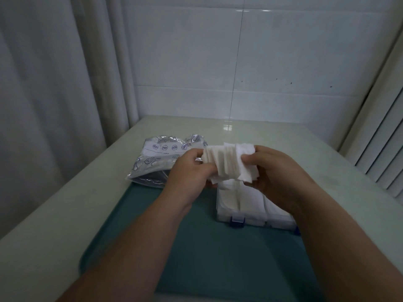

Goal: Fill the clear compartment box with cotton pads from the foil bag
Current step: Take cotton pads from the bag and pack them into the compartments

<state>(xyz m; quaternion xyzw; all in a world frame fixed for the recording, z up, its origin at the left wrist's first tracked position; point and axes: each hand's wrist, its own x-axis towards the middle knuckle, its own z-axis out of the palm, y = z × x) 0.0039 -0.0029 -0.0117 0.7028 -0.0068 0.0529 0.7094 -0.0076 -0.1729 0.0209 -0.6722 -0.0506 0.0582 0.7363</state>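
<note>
Hands together above far end of clear compartment box [250,211]. Left hand [188,171] and right hand [275,171] each pinch one end of a fanned stack of cotton pads [231,165], grip closed on it. Box compartments show white pads inside. Foil bag [157,160] lies left, on bench [54,214]; box sits on green mat [207,258].

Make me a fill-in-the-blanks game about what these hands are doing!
The left hand and right hand together hold a stack of white cotton ____.
The clear box has a front latch coloured ____.
The foil bag lies to the ____ of the box.
Missing words: pads, blue, left.
</note>
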